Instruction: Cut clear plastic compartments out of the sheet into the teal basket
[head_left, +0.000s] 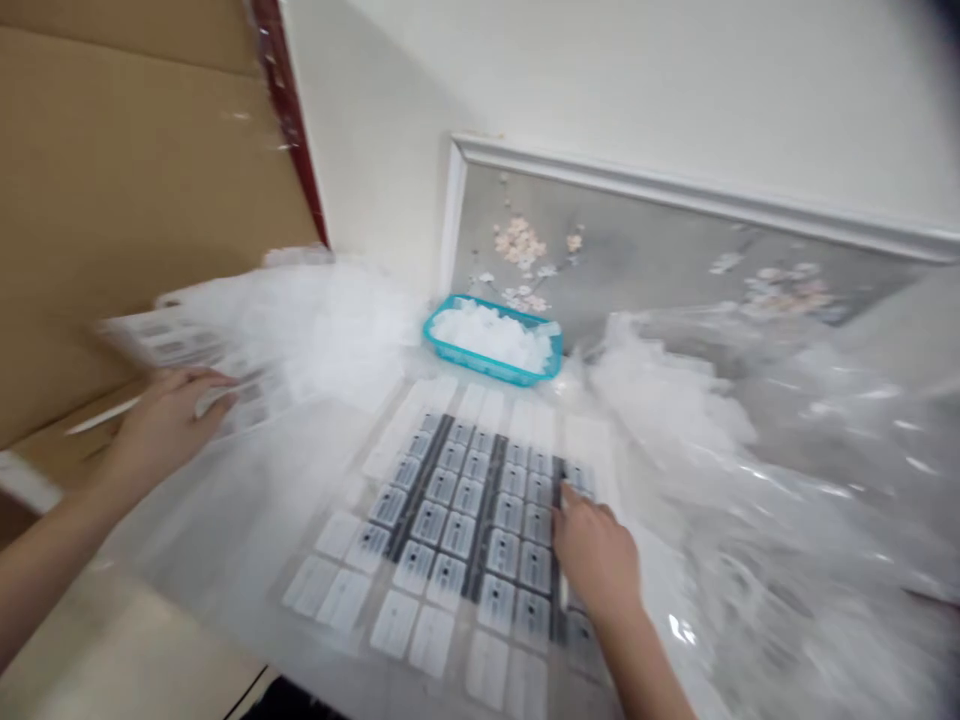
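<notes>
Rows of small pale cards with printed lines and a dark dot (457,530) lie on the table, with dark strips (484,515) running between several columns. My right hand (600,555) rests at the right-hand strip, index finger reaching forward onto it and the other fingers curled under; what they hold, if anything, is hidden. At the left, my left hand (176,420) is closed in a pinch at the edge of a heap of white printed sheets (292,330). Motion blur hides what sits between its fingertips. A thin white stick (105,415) shows behind that hand.
A turquoise basket (491,370) full of small white translucent pieces stands at the back. Crumpled clear plastic bags (787,500) cover the right side. Large cardboard (135,180) rises at the left. Behind the table is a wall with a framed floral panel (637,240).
</notes>
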